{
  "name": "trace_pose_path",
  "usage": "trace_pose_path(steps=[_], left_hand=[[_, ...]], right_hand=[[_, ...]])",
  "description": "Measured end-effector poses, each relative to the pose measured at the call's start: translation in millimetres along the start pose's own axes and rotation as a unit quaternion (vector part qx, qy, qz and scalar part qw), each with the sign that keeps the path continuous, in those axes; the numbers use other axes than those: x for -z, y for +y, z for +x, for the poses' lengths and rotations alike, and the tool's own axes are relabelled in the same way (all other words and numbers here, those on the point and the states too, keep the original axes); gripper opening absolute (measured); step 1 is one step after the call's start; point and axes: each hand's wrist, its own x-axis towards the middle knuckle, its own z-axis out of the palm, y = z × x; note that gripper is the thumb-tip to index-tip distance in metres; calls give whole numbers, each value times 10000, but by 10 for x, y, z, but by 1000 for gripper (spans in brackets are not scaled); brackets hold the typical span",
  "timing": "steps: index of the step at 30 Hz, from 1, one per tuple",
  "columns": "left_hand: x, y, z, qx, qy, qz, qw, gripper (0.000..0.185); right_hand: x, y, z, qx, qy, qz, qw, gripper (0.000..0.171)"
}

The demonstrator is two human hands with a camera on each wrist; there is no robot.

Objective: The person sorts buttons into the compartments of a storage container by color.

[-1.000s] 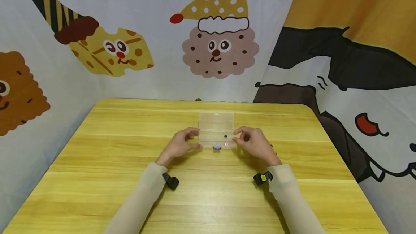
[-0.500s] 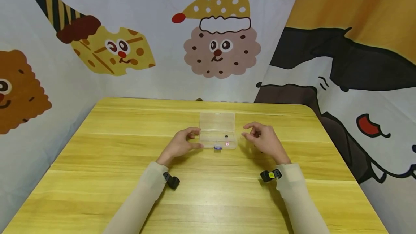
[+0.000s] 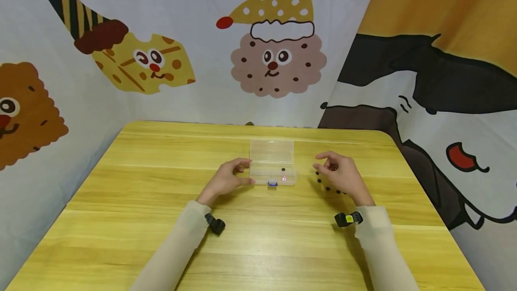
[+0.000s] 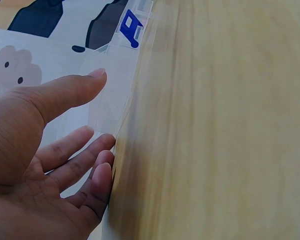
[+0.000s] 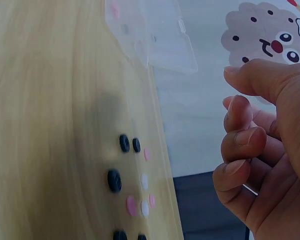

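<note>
A clear plastic box [image 3: 261,169] stands on the table, its lid [image 3: 272,151] swung back and a blue latch [image 3: 272,184] at its front. Inside, toward the right, lie one small black disc [image 3: 283,169] and one pink disc [image 3: 284,178]. My left hand [image 3: 229,177] rests at the box's left end, thumb near the front corner and the index finger near the rear one. Right of the box, my right hand [image 3: 341,174] hovers over small button-like discs, thumb and index fingertip apart, holding nothing. The right wrist view shows black [image 5: 114,180], pink [image 5: 131,205] and white discs [image 5: 144,208].
Wood-grain table [image 3: 258,241] under everything, its far edge against a hanging cloth [image 3: 210,102] printed with cartoon figures. Several black discs [image 3: 328,188] lie in a curve beside and partly beneath the right hand. Each wrist carries a black strapped camera [image 3: 344,219].
My right hand has moved right from the box's right end to above the loose discs, uncovering several of them. The left hand stays at the box; the view shifts slightly.
</note>
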Motion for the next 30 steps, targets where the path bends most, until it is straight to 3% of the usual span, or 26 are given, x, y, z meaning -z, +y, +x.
trace_pose_path(steps=[9,19,30], left_hand=[[-3,9,6,49,1,20,10000,66],[-5,-4,15,-9,4,116,9999,65],[-2,-7,10,11,-6,68,10000,66]], right_hand=[[158,143,-86,-241,-152,74,9996,38],[286,325,-183,-85,148,-459,9988,33],[328,470,-313,-456,-141,-541,9974,32]])
